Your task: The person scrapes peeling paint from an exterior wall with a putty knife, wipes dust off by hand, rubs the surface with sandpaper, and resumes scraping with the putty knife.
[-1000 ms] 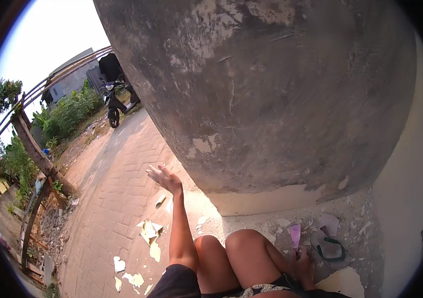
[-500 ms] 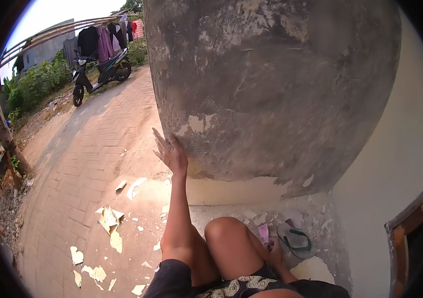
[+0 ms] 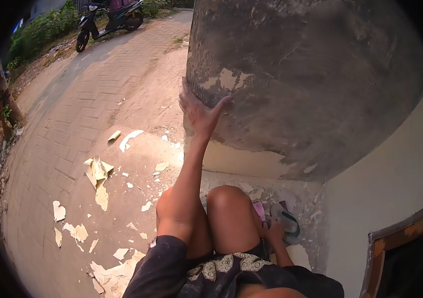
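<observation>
My left hand (image 3: 200, 111) rests against the left edge of a grey, worn wall (image 3: 311, 99). Its fingers reach along the corner and the thumb is spread across the wall's face, with nothing held. A pale bare patch (image 3: 229, 79) lies just above the thumb. My right hand (image 3: 272, 231) is low beside my right knee, fingers curled; what they hold, if anything, is too small to make out. Near it are a pink scrap (image 3: 258, 210) and a grey sandal with a green strap (image 3: 290, 223).
Peeled cream paint flakes (image 3: 97, 174) litter the ground at left, with a larger pile (image 3: 114, 275) nearer me. A motorbike (image 3: 109, 22) stands on the paved lane (image 3: 67, 129). To the right are a pale wall (image 3: 370, 198) and a wooden frame (image 3: 405, 223).
My view has tilted down and to the left. My left hand has gone from beside the wall's edge, fingers raised, to lying against that edge with the thumb spread. My right hand stays low by the knee.
</observation>
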Tool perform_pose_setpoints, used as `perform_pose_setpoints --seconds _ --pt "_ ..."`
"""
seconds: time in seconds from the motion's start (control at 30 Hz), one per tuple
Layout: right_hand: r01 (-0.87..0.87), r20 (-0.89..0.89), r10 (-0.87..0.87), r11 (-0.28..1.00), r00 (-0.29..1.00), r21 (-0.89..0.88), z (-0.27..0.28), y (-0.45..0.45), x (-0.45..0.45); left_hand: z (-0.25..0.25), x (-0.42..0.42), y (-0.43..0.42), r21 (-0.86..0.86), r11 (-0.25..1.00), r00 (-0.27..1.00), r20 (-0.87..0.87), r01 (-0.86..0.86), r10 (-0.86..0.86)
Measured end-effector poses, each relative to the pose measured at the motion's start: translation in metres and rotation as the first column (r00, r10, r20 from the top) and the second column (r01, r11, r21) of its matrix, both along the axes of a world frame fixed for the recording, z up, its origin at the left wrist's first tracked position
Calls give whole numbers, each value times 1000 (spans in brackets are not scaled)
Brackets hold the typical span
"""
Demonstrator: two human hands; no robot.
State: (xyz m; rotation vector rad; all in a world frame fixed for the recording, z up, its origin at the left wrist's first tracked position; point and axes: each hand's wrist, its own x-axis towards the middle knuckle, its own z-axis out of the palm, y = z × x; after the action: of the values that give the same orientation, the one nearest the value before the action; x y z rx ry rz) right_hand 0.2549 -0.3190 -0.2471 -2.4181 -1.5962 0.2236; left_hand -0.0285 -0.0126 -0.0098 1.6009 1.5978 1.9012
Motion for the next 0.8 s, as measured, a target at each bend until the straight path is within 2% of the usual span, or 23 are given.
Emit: perform_pose_setpoints --seconds 0.03,0.13,0.2,0.23,0.27,0.33,0.47,0.5,0.53,0.57,0.6,0.63,0.67,0.73,0.8 --pt "-32 21 30 997 999 66 -5 6 4 1 -2 1 -35 999 999 31 35 -34" --pt "-53 -307 157 946 939 320 28 48 -11 -6 -5 3 -9 998 998 10 68 -68" --pt "-22 -385 159 942 909 335 63 76 -28 -19 -3 15 75 994 978 -188 -75 88" --pt "-96 -285 208 927 936 362 80 87 -29 -26 0 19 125 984 946 -284 -123 154" --pt "-167 -186 251 912 950 376 92 93 -29 -30 1 20 170 980 942 -298 -104 152" --pt "-126 -207 204 933 957 337 102 100 -20 -35 -2 26 255 962 931 -319 -96 178" --pt "-118 -210 194 938 958 326 80 79 -5 -33 -2 20 215 971 930 -323 -108 175" --pt "-72 -323 145 971 935 228 78 69 -11 -33 -2 17 213 971 934 -314 -107 172" --pt "-120 -277 148 986 949 115 65 61 -8 -29 -2 12 197 977 952 -279 -75 129" --pt "-70 -287 34 991 957 -117 50 57 -3 -34 -2 17 213 971 932 -320 -107 172" --pt "-165 -175 154 985 972 -50 38 44 -6 -35 -6 21 264 960 939 -297 -92 171" --pt "-173 -205 146 978 968 -120 1 40 13 -36 -15 25 304 941 921 -305 -146 241" --pt "-183 -232 136 965 963 -190 -37 38 32 -31 -28 34 389 896 935 -182 -215 304" --pt "-207 -259 132 935 957 -288 -85 36 48 -19 -87 39 302 858 905 43 -416 424" --pt "-262 -226 207 932 952 -252 -78 42 24 -8 -191 33 215 842 869 131 -494 477"
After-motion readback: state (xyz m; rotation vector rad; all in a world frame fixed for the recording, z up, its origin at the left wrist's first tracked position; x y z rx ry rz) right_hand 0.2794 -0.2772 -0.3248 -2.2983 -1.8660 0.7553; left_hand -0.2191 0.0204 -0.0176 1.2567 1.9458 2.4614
